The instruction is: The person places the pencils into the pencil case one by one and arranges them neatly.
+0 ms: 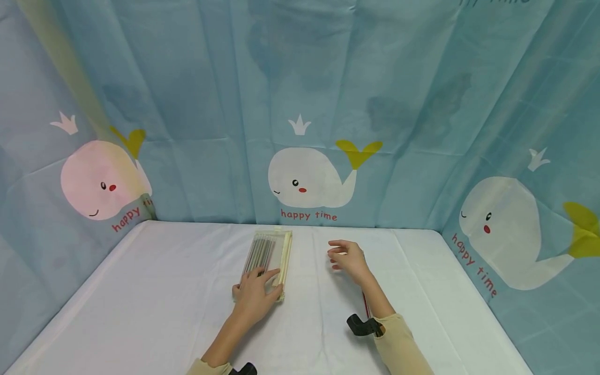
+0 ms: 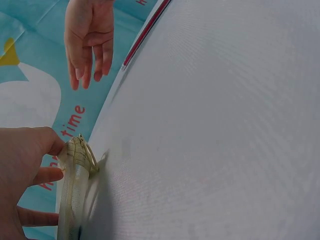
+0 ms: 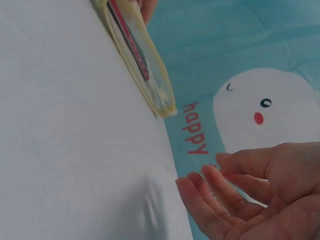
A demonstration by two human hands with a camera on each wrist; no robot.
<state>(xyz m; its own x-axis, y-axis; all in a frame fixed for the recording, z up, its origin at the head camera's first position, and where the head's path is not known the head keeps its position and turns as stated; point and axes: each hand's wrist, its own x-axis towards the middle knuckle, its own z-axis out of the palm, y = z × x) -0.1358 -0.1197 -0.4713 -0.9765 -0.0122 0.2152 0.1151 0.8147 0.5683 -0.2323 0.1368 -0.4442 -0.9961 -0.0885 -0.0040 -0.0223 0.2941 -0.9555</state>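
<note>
On the white table lies a clear zip pouch (image 1: 287, 250) with pale yellow edging, holding several slim pens (image 1: 259, 251) side by side. My left hand (image 1: 255, 297) rests over its near end with fingers spread, the fingertips on the pouch top and edges. In the left wrist view the straight fingers (image 2: 42, 217) touch the pouch (image 2: 75, 195) from above. My right hand (image 1: 349, 260) hovers over the table to the right of the pouch, fingers loosely bent with nothing between them. A slim red pen (image 1: 366, 306) lies beneath the right forearm, partly hidden by it.
A white cloth covers the table (image 1: 140, 302). Blue curtains (image 1: 187, 182) printed with whales hang along the back and both sides. A black wrist mount (image 1: 363, 326) sits at the right sleeve.
</note>
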